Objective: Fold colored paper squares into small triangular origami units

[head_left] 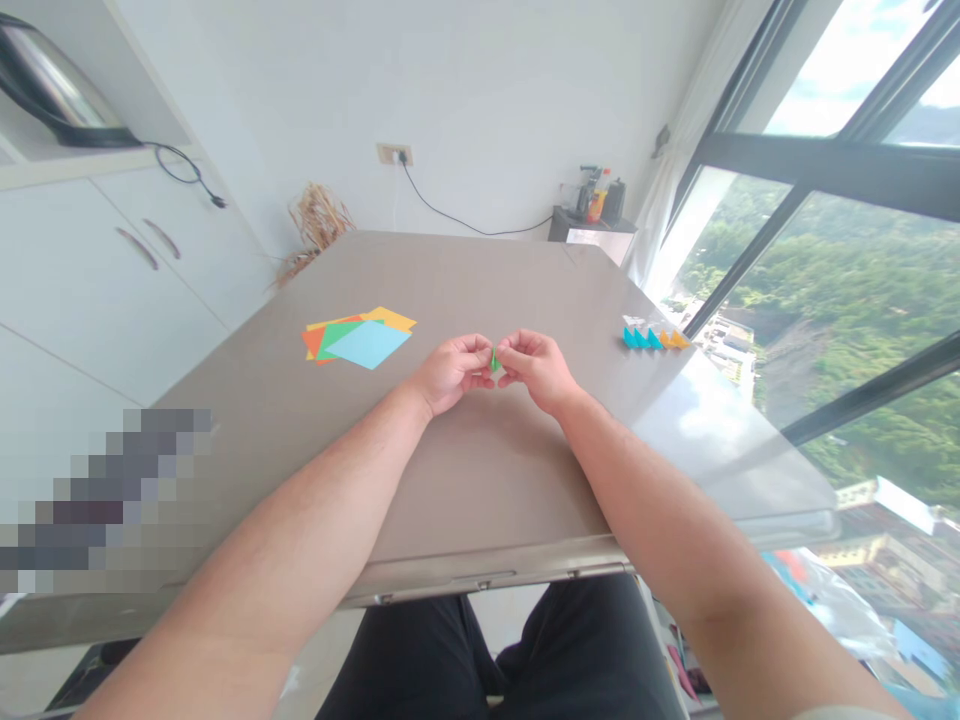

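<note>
Between my two hands, over the middle of the table, is a small green folded paper [495,361]. My left hand [454,372] pinches its left side between thumb and fingers. On the other side, my right hand [535,368] pinches it the same way, and the fingertips of both hands nearly meet. Most of the folded paper is hidden behind the fingers, so its full shape does not show. To the left lies a loose pile of paper sheets [371,343] in light blue, green, orange and yellow. Several small folded blue paper pieces [642,339] and orange paper pieces [674,340] stand in a row at the right.
The grey-brown table [480,480] reaches from my lap toward the wall. A pixelated dark patch covers its left edge. Large windows [825,240] run along the right side. Behind the table stand a small cabinet [592,235] with bottles and dried stalks [319,220].
</note>
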`<state>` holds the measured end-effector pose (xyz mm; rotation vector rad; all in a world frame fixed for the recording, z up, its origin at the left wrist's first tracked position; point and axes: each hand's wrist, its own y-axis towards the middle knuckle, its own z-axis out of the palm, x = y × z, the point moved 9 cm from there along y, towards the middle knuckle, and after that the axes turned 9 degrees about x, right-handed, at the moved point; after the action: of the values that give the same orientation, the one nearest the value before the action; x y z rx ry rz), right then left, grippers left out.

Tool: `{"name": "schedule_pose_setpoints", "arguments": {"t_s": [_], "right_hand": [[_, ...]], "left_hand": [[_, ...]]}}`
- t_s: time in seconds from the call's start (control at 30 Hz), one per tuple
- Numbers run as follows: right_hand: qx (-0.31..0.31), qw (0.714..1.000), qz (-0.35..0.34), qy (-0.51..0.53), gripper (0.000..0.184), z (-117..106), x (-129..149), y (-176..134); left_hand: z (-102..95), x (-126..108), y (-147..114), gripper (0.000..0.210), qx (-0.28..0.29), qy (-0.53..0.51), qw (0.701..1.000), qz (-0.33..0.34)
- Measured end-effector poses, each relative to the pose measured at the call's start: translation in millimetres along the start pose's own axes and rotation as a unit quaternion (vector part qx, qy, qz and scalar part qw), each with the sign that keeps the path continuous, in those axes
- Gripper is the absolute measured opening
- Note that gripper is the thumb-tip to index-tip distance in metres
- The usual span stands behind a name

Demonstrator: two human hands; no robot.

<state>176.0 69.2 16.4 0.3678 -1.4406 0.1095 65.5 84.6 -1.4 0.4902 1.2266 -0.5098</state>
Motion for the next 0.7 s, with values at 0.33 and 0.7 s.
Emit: {"name": "schedule_pose_setpoints", "arguments": {"t_s": [0.33,0.7], "right_hand": [[0.052,0.998,0.009,0.045,0.025,10,3,-1],[0.026,0.999,0.025,0.032,0.033,6,1,-3]], "left_hand": [[9.0,4,1,0.021,0.031,-0.021,0.999,-0.008],[-3.7,0,3,0.027,-0.004,-0.064,0.998,0.025]]}}
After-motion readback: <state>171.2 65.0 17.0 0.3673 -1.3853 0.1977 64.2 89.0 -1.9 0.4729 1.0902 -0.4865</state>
